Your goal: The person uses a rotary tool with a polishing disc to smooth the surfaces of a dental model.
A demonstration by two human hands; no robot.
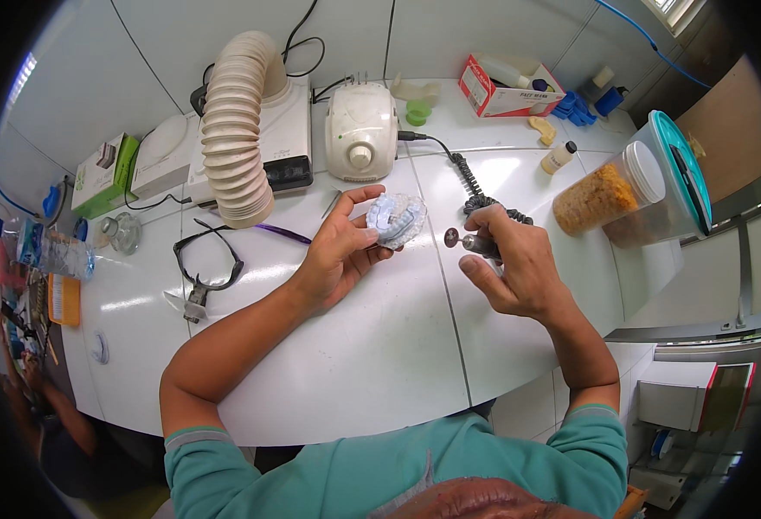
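Note:
Over the middle of the white table, my left hand [339,251] grips a pale blue-white dental cast [396,219] by its left edge, the tooth arch showing. Closed around a dark rotary handpiece [481,246] is my right hand [519,264], to the right of the cast. A small brown grinding disc [451,237] sits at the handpiece's tip, apart from the cast. Behind both hands stands a white control unit [360,130] with a round knob; its coiled black cord [475,186] runs toward my right hand.
A ribbed suction hose [240,130] hangs down at back left. Black glasses [210,259] lie left of my forearm. At right stand a jar of orange-brown material [601,195], a teal-lidded tub [679,173] and a small bottle [558,157]. Another person's arm [69,406] shows far left.

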